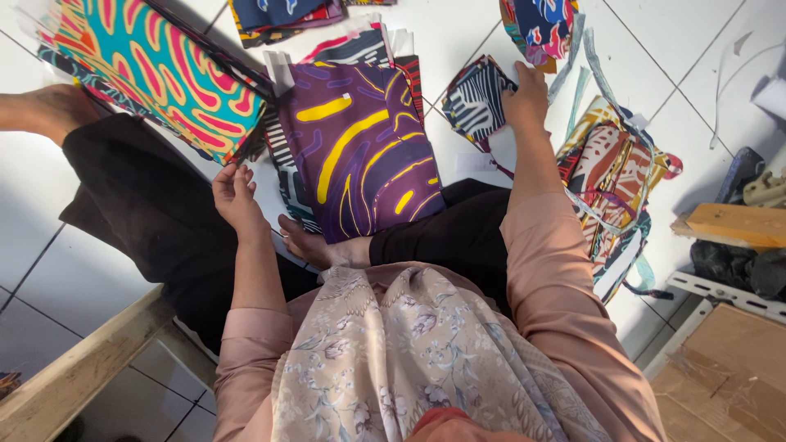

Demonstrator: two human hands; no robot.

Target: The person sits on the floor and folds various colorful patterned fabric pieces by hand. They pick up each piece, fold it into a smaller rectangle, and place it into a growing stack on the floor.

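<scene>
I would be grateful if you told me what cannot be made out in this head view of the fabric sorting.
- Right hand: fingertips hidden behind the black-and-white striped piece.
- Teal and pink fabric: cut off by the top edge.
- Purple and yellow piece: hides most of the stack beneath.
- Left hand: palm faces away; seems to hold nothing.

Your right hand rests on a matt cotton-like black-and-white striped cloth piece, and the purple and yellow printed cloth beside your left hand looks smooth with a faint sheen. The floor is glossy white tile, the wooden block rough, the cardboard matt.
</scene>
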